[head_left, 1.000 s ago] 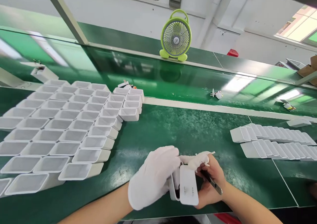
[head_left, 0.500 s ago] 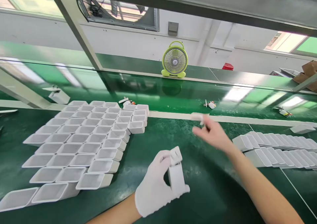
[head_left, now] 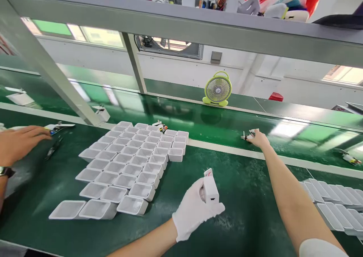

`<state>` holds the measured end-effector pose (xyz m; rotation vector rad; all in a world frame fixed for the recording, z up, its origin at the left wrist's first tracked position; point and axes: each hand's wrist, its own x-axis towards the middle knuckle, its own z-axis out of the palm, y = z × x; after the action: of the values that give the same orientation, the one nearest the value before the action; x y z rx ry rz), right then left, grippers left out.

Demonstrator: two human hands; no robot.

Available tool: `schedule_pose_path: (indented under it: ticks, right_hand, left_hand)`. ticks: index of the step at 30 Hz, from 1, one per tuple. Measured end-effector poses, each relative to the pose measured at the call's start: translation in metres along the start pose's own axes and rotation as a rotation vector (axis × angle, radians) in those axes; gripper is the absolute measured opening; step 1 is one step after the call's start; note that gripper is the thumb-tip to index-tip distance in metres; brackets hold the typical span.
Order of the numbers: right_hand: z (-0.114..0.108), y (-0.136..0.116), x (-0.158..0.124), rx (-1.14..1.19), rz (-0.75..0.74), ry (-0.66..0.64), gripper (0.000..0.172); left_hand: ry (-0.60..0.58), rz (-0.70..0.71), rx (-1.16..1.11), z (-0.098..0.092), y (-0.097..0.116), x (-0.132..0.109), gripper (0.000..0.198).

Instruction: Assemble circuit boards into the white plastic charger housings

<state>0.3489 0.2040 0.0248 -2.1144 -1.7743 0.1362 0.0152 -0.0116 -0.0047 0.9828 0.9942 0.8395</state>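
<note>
My gloved left hand (head_left: 195,210) is closed around a white box-shaped housing (head_left: 211,190), held above the green table, with a small white piece (head_left: 208,172) at its upper end. My bare right hand (head_left: 259,139) reaches to the far green belt, its fingers closed on a small assembly (head_left: 249,136) with white and dark parts. To the left of my gloved hand stand rows of open white housings (head_left: 132,170). More white housings (head_left: 337,213) lie in tilted rows at the right.
Another person's hand (head_left: 22,141) is at the left edge, near a small assembly (head_left: 58,127) and a dark tool (head_left: 53,149). A green fan (head_left: 218,89) stands beyond the belt (head_left: 195,117). A loaded shelf (head_left: 181,16) crosses overhead.
The view has shifted left and up. My right hand has moved from above the table to the assembly on the belt. My left hand has turned the housing. Another person's hand has come into view.
</note>
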Motion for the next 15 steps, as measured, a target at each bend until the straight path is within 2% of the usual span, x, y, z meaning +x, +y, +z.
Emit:
schedule_pose_path:
  ticks: [4, 9, 12, 15]
  right_hand:
    - [-0.003, -0.022, -0.023, -0.007, -0.111, 0.031, 0.031]
    - [0.014, -0.06, -0.092, -0.023, -0.233, -0.074, 0.037]
    - [0.023, -0.072, -0.133, -0.024, -0.254, -0.147, 0.026]
    - [0.013, -0.078, -0.157, -0.018, -0.249, -0.134, 0.018]
  left_hand:
    - [0.014, -0.041, -0.018, -0.002, 0.009, 0.001, 0.039]
    - [0.055, -0.082, 0.025, -0.006, 0.014, -0.001, 0.037]
    - [0.059, -0.11, 0.011, -0.007, 0.014, -0.001, 0.036]
    - [0.068, -0.151, -0.015, -0.007, 0.013, 0.0, 0.034]
